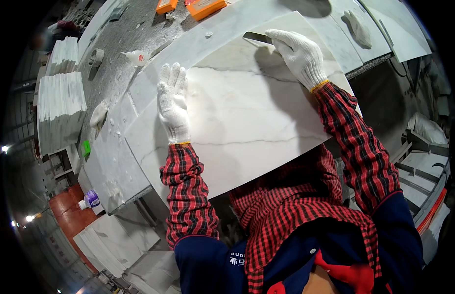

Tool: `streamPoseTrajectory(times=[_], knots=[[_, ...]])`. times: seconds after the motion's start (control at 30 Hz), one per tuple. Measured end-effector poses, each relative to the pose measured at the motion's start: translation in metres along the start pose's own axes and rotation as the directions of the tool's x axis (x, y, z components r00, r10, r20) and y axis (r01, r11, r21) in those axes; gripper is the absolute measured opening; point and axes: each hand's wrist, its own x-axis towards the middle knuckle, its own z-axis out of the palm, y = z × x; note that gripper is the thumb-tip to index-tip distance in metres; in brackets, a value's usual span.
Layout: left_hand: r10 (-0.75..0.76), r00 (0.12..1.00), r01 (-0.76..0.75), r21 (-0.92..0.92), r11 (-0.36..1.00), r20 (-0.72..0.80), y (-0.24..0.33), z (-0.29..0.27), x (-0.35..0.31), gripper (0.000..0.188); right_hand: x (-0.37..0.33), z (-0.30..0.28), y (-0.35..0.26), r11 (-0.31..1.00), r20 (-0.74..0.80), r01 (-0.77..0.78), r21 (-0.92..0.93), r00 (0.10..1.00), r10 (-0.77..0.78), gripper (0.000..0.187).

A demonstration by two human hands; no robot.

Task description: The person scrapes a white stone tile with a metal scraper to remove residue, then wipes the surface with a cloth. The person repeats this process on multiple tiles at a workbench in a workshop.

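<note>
Gloved hands [172, 100] [298, 54] press marble slab [242, 127]; scraper [257, 36].

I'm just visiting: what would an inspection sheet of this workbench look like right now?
Surface: grey stone bench, dusty.
Job's things: white veined marble slab lying flat on the bench; flat metal blade at its far edge.
Clutter: squeeze bottle, orange boxes, spare glove.
Hands: left hand, gloved, flat and open on the slab; right hand, gloved, on the blade, grip unclear.
Cables: dark line by the bench's right edge, possibly a cable.
Surroundings: stacked white tiles at left.
</note>
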Motion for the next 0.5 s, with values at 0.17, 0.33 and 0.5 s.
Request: streamPoseTrajectory(times=[0.17, 0.33, 0.5], knots=[[-0.019, 0.997, 0.018, 0.017, 1.000, 0.077, -0.010, 0.014, -0.001, 0.066, -0.001, 0.002, 0.003, 1.000, -0.018, -0.006, 0.019, 1.000, 0.006, 0.025], [-0.143, 0.989, 0.144, 0.014, 0.990, -0.035, 0.021, 0.026, -0.027, 0.068, 0.000, -0.002, 0.000, 0.999, 0.015, -0.034, -0.018, 0.999, 0.034, 0.026], [0.036, 0.996, -0.037, -0.009, 0.999, -0.079, 0.011, 0.011, -0.010, 0.065, 0.000, 0.001, 0.002, 1.000, 0.003, -0.017, -0.019, 1.000, 0.017, 0.026]])
